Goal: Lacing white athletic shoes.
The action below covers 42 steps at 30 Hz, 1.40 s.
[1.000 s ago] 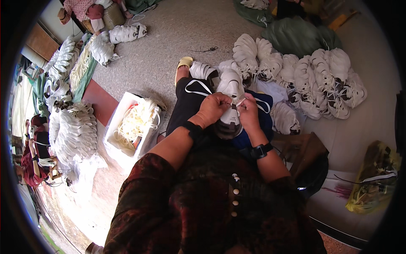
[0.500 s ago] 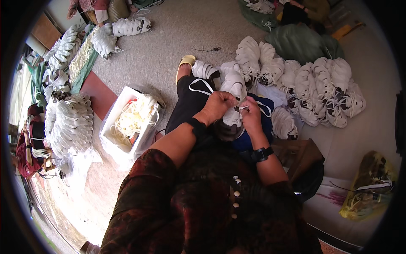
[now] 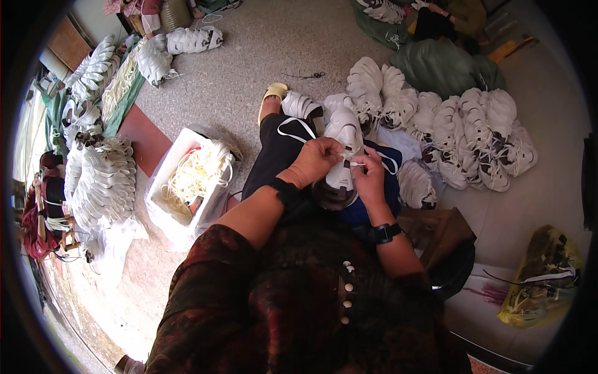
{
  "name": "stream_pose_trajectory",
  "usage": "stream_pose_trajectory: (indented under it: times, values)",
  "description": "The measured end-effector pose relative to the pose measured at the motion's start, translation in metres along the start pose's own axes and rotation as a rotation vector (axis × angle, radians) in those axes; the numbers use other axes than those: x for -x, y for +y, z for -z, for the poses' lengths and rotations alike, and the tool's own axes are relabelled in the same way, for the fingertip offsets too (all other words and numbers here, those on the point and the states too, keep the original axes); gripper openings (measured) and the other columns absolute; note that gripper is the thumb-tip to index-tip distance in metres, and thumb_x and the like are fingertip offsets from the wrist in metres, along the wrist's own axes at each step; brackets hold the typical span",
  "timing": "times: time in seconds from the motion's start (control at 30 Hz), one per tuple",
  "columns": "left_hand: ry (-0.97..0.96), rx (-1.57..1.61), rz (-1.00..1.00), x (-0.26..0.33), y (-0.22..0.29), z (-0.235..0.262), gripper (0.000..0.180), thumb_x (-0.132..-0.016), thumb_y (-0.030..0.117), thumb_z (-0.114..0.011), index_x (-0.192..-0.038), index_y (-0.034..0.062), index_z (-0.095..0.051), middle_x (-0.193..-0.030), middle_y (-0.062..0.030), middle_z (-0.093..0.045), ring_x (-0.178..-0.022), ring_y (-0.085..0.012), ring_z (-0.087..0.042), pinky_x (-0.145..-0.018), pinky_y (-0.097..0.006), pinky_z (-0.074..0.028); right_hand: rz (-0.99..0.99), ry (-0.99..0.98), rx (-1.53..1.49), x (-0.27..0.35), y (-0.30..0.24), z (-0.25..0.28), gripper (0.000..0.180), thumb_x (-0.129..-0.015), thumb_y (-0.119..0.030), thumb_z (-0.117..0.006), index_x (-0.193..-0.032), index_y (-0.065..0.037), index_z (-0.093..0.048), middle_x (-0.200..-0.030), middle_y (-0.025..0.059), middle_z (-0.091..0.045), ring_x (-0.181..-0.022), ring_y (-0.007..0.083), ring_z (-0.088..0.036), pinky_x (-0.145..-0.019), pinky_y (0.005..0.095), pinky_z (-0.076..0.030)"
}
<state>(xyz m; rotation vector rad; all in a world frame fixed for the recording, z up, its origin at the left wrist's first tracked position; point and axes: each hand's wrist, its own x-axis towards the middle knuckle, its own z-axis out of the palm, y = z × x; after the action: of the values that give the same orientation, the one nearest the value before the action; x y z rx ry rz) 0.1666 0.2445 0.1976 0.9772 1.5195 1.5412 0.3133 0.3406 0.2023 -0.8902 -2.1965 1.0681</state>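
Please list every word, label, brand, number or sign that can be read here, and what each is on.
No text can be read.
White shoe between the left hand and right hand: a small dark mark, too small to make out.
Black square-faced wrist device: nothing legible.
Yellow bag: nothing legible.

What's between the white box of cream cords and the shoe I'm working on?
In the head view, going from the white box toward the shoe: a strip of floor, your dark trouser leg, then your left hand.
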Motion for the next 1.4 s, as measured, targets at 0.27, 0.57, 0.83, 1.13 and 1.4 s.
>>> stream_pose_trajectory:
  times: [0.27, 0.57, 0.83, 1.13, 1.4]
  values:
    - [-0.067, -0.327, -0.275, 0.001, 0.007, 0.003, 0.021, -0.068, -0.008, -0.062, -0.086, 0.0021, -0.063, -0.077, -0.0051, -0.054, -0.072, -0.0127, -0.056, -0.066, -0.025, -0.046, 0.059, -0.025, 0.128, -0.002, -0.006, 0.0, 0.017, -0.067, 0.004, -0.058, -0.081, -0.006, -0.058, -0.116, 0.0185, -0.046, -0.105, 0.0366, -0.048, -0.084, 0.0379, -0.042]
    - [-0.064, -0.243, -0.177, 0.008, 0.013, 0.005, 0.009, -0.07, -0.003, -0.068, -0.078, -0.0007, -0.063, -0.078, -0.0063, -0.057, -0.072, -0.0142, -0.057, -0.065, -0.026, -0.046, 0.087, 0.003, 0.07, -0.003, 0.003, -0.003, 0.021, -0.064, 0.008, -0.057, -0.08, -0.007, -0.056, -0.112, 0.0154, -0.047, -0.105, 0.0345, -0.047, -0.086, 0.0377, -0.041]
    - [-0.085, -0.133, -0.149, 0.007, 0.01, 0.004, 0.008, -0.073, -0.004, -0.065, -0.08, -0.0001, -0.064, -0.078, -0.0054, -0.057, -0.073, -0.0119, -0.057, -0.065, -0.025, -0.045, 0.072, 0.011, 0.094, -0.003, 0.002, -0.005, 0.018, -0.064, 0.008, -0.057, -0.079, -0.003, -0.058, -0.116, 0.0161, -0.049, -0.107, 0.0297, -0.05, -0.087, 0.0332, -0.04]
    - [-0.066, -0.203, -0.147, 0.005, 0.011, 0.006, 0.005, -0.075, 0.004, -0.066, -0.075, 0.0004, -0.062, -0.073, -0.0059, -0.055, -0.066, -0.0131, -0.054, -0.06, -0.027, -0.043, 0.012, 0.039, 0.004, -0.004, 0.001, -0.007, 0.019, -0.063, 0.008, -0.059, -0.076, -0.006, -0.062, -0.112, 0.0132, -0.049, -0.101, 0.0317, -0.052, -0.083, 0.0348, -0.045]
    - [0.003, -0.081, -0.135, 0.015, 0.033, 0.008, 0.009, -0.077, 0.008, -0.065, -0.075, 0.0005, -0.06, -0.07, -0.0042, -0.051, -0.067, -0.0125, -0.05, -0.062, -0.027, -0.041, 0.029, 0.063, 0.022, -0.003, 0.003, -0.007, 0.02, -0.063, 0.007, -0.059, -0.077, -0.006, -0.062, -0.113, 0.0136, -0.049, -0.102, 0.0321, -0.052, -0.085, 0.0348, -0.044]
